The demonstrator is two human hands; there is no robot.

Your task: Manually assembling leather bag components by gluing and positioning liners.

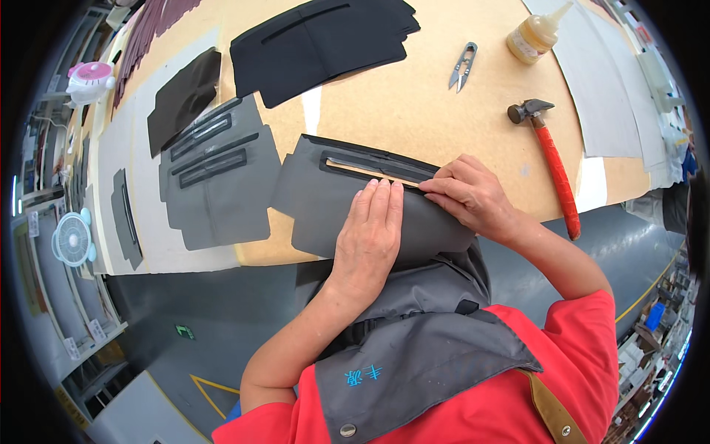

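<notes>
A dark grey, leather-like panel (pixel 318 192) lies at the table's near edge, with a long slot framed by a black strip (pixel 355 171). Tan table surface shows through the slot. My left hand (pixel 370 240) rests flat on the panel, fingers straight, their tips at the slot's lower edge. At the slot's right end, my right hand (pixel 470 194) pinches the panel's black slot edge between thumb and fingers. The panel's right part is partly hidden beneath that hand. Just left of it lie similar grey panels (pixel 222 207) with black-framed slots.
A hammer (pixel 553 163) with a red-wrapped handle lies to the right, below thread snips (pixel 463 66) and a glue bottle (pixel 532 38). Black pieces (pixel 318 55) occupy the far side, a brown piece (pixel 185 96) the left. Pale sheets (pixel 592 81) cover the far right.
</notes>
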